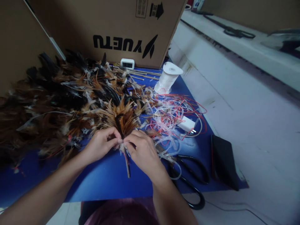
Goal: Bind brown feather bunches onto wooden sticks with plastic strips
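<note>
My left hand (105, 142) and my right hand (141, 148) meet at the base of a feather bundle (124, 120), whose brown and orange plumes fan away from me. On the left, thumb and forefinger are pinched at the bundle's pale, fluffy neck. My right fingertips are closed there too, with what looks like a thin pale string (127, 142) between them; the exact grip is partly hidden. A thin stick (127, 167) sticks out of the bundle toward me. Beyond and to the left lies a big heap of brown and black feathers (58, 103).
Tangled red and clear strips (168, 112) lie to the right, beside a white plug adapter (187, 124) and a white spool (169, 78). Black-handled scissors (194, 182) and a dark phone (223, 162) are near the right edge. A cardboard box (82, 18) stands behind.
</note>
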A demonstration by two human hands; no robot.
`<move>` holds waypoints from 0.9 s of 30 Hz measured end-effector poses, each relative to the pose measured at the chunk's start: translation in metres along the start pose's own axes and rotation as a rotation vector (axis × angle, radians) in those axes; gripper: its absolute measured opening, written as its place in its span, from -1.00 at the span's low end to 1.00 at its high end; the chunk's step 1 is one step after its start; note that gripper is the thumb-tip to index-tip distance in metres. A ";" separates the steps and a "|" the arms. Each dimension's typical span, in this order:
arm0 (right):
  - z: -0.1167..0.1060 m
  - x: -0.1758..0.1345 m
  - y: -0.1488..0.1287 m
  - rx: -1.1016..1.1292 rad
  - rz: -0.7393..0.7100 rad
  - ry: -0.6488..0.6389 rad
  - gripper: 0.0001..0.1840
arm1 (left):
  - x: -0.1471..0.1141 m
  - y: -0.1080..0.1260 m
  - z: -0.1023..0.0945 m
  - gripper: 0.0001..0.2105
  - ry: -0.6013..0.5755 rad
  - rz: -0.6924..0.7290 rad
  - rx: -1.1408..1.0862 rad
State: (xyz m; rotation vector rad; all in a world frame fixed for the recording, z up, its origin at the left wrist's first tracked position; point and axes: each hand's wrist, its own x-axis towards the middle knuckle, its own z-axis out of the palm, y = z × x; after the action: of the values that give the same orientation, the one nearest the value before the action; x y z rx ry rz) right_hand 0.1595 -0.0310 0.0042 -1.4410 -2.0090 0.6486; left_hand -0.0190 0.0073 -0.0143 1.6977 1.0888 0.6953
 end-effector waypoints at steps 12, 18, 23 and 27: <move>-0.001 0.001 0.002 0.035 -0.089 -0.043 -0.80 | 0.002 0.003 0.000 -0.88 0.025 -0.144 -0.157; -0.002 0.003 0.001 0.296 -0.007 0.015 -0.85 | -0.002 0.002 -0.001 -0.93 0.116 0.030 0.107; 0.006 0.008 0.006 0.332 0.030 0.083 -0.74 | -0.002 0.008 -0.005 -0.89 0.079 0.391 0.423; 0.013 0.011 0.012 0.315 0.020 0.090 -0.74 | 0.003 0.006 -0.007 -0.90 0.067 0.690 0.591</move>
State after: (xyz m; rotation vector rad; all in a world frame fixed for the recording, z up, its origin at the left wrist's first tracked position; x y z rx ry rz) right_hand 0.1556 -0.0176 -0.0112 -1.2791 -1.7343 0.8507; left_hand -0.0214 0.0116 -0.0060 2.6315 0.7750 0.9093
